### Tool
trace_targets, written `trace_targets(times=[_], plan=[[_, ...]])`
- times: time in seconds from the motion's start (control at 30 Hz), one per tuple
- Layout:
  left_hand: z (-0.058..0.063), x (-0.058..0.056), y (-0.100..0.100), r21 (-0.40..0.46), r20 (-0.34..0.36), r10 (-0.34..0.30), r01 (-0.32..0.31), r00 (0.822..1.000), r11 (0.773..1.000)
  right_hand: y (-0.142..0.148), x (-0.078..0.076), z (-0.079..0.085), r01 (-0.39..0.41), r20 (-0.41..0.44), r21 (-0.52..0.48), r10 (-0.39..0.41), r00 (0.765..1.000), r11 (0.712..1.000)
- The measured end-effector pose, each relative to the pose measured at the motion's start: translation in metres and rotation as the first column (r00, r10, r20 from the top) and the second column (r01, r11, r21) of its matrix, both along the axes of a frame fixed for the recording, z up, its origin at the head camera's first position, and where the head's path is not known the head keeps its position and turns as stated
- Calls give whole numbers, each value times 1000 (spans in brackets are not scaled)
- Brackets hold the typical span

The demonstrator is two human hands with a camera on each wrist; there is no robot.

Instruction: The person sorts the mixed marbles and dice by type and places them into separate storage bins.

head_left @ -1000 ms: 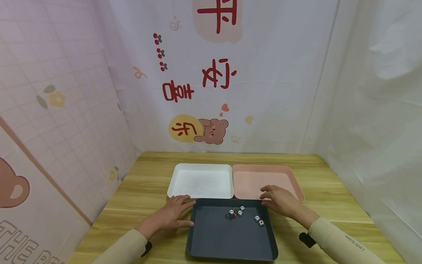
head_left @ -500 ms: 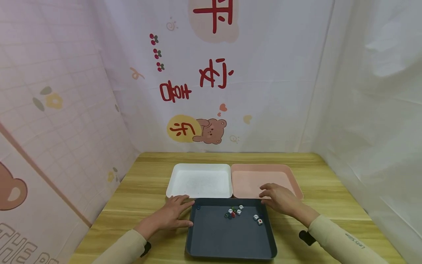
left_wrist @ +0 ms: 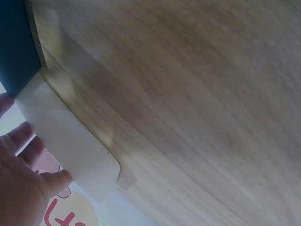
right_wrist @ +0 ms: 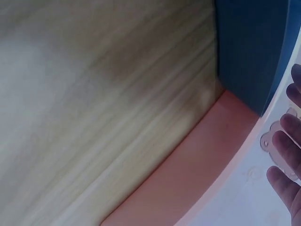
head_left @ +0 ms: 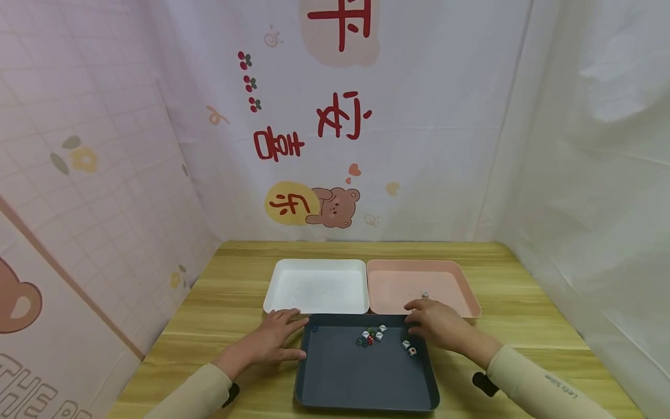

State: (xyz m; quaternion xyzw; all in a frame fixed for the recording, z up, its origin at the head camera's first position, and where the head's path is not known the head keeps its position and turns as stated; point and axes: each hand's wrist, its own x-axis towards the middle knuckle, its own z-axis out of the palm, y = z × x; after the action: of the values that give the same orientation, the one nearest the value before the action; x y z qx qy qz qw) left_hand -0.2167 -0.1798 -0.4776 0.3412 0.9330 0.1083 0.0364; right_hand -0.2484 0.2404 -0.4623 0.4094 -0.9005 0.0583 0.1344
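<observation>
A dark grey tray [head_left: 366,378] lies between my hands in the head view. In it sit several white dice [head_left: 379,336], a red die [head_left: 370,340] and small green and dark pieces [head_left: 359,341]. Two more dice [head_left: 409,348] lie close together at its right side. My left hand [head_left: 274,342] is spread at the tray's left rim, fingers fairly straight. Over the top right corner of the tray hovers my right hand [head_left: 437,325], fingers loosely bent, nothing visible in them. One white die [head_left: 425,295] lies in the pink tray [head_left: 392,279], just beyond that hand.
A white tray [head_left: 319,285] stands behind the dark one, side by side with the pink tray. A small blue piece [head_left: 315,329] is in the dark tray's far left corner. Wooden table [head_left: 246,267] surrounds them; printed cloth [head_left: 439,145] hangs behind.
My right hand has drawn back a little toward the left and the dark tray. A white die, earlier at its fingertips, now lies in the pink tray. The left hand stays put.
</observation>
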Motion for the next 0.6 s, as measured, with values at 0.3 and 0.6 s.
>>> trace_targets(times=[0.3,0.6], plan=[[-2,-1,0,11,-14,-3,3,1000,1000,-12,10,-5,-103,17,13,103,995,995],[0,0,0,-3,-4,2,-2,1000,1000,-19,14,-12,-122,7,168,122,992,978]])
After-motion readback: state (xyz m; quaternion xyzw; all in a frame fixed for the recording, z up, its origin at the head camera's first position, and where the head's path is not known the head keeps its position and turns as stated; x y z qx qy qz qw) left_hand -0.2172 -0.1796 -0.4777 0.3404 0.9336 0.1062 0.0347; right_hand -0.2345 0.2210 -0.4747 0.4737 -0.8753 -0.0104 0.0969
